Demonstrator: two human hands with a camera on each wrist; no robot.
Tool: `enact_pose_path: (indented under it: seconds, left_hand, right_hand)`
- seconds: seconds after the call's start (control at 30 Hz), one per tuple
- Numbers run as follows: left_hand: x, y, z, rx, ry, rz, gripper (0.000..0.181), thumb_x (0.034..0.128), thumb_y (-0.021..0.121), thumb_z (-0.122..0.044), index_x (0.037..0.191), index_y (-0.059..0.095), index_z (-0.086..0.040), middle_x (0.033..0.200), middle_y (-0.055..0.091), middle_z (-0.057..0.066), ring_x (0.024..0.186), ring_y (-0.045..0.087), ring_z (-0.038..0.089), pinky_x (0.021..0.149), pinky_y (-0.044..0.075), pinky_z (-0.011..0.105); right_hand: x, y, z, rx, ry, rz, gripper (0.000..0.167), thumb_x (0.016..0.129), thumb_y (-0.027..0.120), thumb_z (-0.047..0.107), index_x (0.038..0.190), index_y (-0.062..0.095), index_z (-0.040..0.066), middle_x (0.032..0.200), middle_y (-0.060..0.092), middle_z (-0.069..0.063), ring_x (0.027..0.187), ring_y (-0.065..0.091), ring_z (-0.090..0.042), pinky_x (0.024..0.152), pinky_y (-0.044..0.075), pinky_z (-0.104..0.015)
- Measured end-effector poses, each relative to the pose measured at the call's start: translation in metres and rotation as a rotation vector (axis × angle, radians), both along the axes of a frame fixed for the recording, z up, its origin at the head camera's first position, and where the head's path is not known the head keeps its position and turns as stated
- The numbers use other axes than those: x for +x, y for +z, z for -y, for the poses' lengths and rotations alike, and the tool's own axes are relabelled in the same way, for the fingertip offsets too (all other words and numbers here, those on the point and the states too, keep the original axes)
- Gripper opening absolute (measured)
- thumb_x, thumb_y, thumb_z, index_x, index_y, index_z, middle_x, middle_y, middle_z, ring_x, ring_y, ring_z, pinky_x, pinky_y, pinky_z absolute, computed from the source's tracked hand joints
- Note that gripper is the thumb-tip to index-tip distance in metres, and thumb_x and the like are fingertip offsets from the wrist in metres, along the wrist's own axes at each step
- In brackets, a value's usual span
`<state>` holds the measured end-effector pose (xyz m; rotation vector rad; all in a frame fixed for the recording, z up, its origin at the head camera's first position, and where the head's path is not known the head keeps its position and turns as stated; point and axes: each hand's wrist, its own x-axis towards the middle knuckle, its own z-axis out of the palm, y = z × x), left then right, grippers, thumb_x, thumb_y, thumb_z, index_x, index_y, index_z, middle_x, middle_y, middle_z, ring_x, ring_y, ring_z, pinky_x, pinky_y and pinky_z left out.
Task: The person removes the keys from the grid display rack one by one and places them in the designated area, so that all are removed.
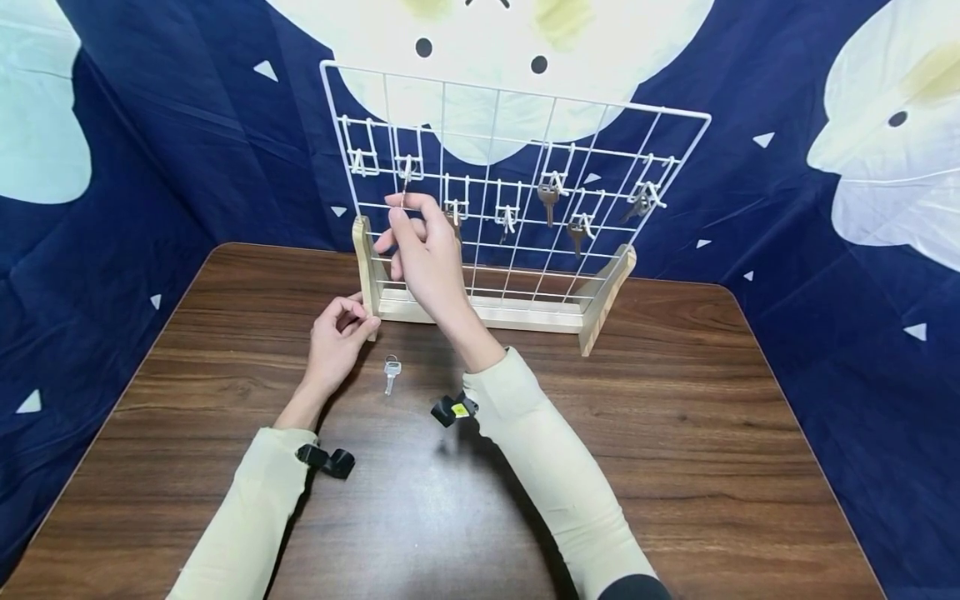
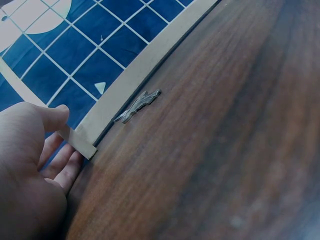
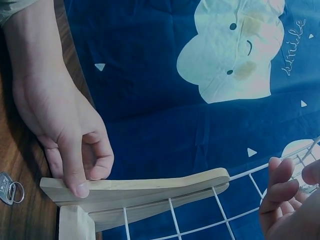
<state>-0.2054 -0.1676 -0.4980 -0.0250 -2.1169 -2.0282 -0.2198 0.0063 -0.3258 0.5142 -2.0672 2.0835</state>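
Left hand (image 1: 336, 348) holding stand (image 1: 365, 262); right hand (image 1: 429, 254) pinching key (image 1: 406, 190), near hook (image 1: 408, 164)

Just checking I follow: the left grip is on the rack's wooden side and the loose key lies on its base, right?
Not quite: the head view shows the loose key on the tabletop. The left grip is on the wooden side.

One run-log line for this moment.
right grip: pinches key at upper-row white hook | left grip: holds wooden side support of wire-grid stand | silver key: loose on wood-grain table
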Motion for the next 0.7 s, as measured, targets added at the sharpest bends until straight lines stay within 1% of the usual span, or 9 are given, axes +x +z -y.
enact_pose_path:
  seconds: [0.23, 0.47, 0.7]
  left_hand:
    - [0.0000, 0.0004, -0.0008, 0.001, 0.003, 0.003, 0.023, 0.1022, 0.071, 0.011, 0.111, 0.051, 0.017, 0.156, 0.060, 0.024, 0.122, 0.063, 0.007, 0.101, 0.054, 0.011]
    - [-0.0002, 0.0002, -0.0008, 0.001, 0.003, 0.004, 0.022, 0.1024, 0.071, 0.011, 0.111, 0.051, 0.017, 0.156, 0.060, 0.023, 0.123, 0.063, 0.007, 0.102, 0.054, 0.012]
    - [-0.0002, 0.0001, -0.0005, -0.005, 0.003, 0.007, 0.022, 0.1025, 0.071, 0.010, 0.111, 0.052, 0.017, 0.157, 0.060, 0.022, 0.124, 0.063, 0.007, 0.104, 0.053, 0.012]
  right_hand:
    - [-0.0019, 0.0046, -0.0002, -0.019, 0.001, 0.031, 0.025, 0.118, 0.053, 0.016, 0.133, 0.065, 0.000, 0.080, 0.074, -0.012, 0.048, 0.053, -0.009, 0.048, 0.043, -0.021]
    - [-0.0005, 0.0076, 0.0005, -0.042, 0.011, 0.030, 0.022, 0.118, 0.055, 0.016, 0.125, 0.067, -0.001, 0.079, 0.074, -0.011, 0.049, 0.053, -0.009, 0.047, 0.040, -0.022]
    - [0.0023, 0.0105, -0.0003, -0.059, 0.025, 0.024, 0.024, 0.118, 0.054, 0.015, 0.127, 0.068, -0.003, 0.078, 0.073, -0.009, 0.049, 0.053, -0.009, 0.046, 0.039, -0.021]
